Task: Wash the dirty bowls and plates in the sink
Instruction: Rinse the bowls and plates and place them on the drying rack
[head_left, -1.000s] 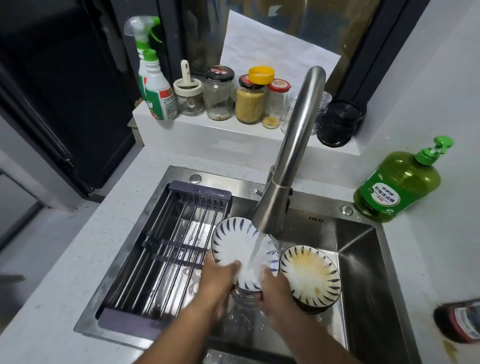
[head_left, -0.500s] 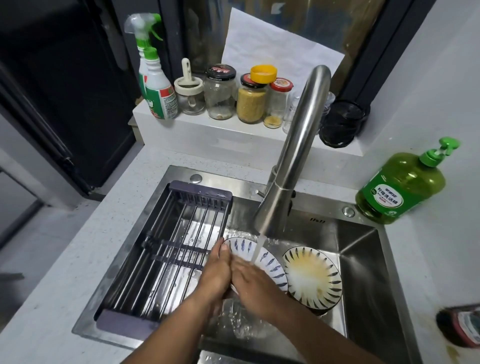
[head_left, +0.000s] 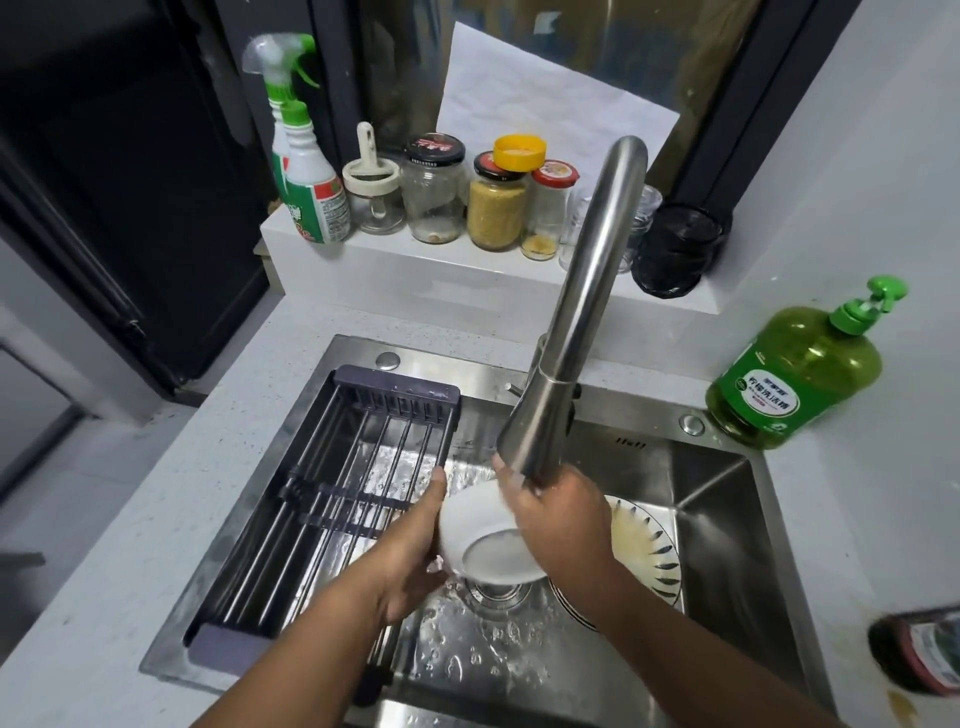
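Fingers of left hand curl round rim of white bowl, now flipped underside-up at lower centre, inside sink. Right hand fingers spread flat, rubbing bowl's base under faucet. Inside was facing up a second ago; outside wash begun. Stained bowl waits just right.

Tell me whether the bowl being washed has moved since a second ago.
Yes. The bowl has been turned over under the faucet: its patterned inside faced up, now its white underside does, still left of the dirty bowl.
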